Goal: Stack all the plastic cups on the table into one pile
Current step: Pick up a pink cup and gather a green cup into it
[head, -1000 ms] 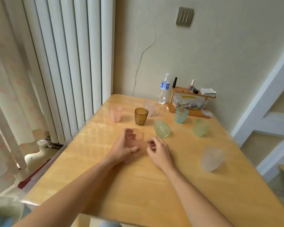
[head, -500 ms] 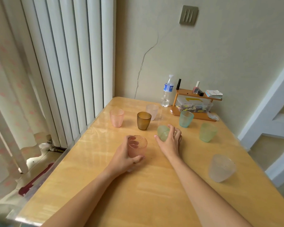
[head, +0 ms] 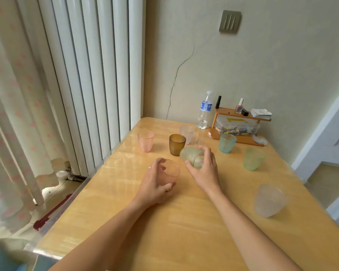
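**Two hands, two cups, six more waiting on the table**

The left hand (head: 155,184) is wrapped around a pink cup (head: 169,172) that stands upright on the table (head: 184,231), thumb on the near side and fingers curled over the far rim; a ring shows on one finger. Just to its right, the right hand (head: 205,169) grasps a pale green cup (head: 190,156) that is tipped on its side, its mouth pointing left toward the pink one. The two cups are near each other but not touching.

Just behind the tipped cup stands a brown cup (head: 177,144), and whether the two touch cannot be told. Left of it, near the table's edge, sits a light pink cup (head: 145,140). Behind the brown one is a whitish pink cup (head: 187,133). To the right stand a teal cup (head: 227,142) and, further right, a light green cup (head: 252,159). A frosted clear cup (head: 270,200) sits well apart near the right edge, leaning slightly.

At the back, against the wall, a water bottle (head: 205,111) stands beside a small wooden shelf (head: 241,124) holding small bottles, cards and a clear box. White vertical blinds (head: 86,65) hang along the left.
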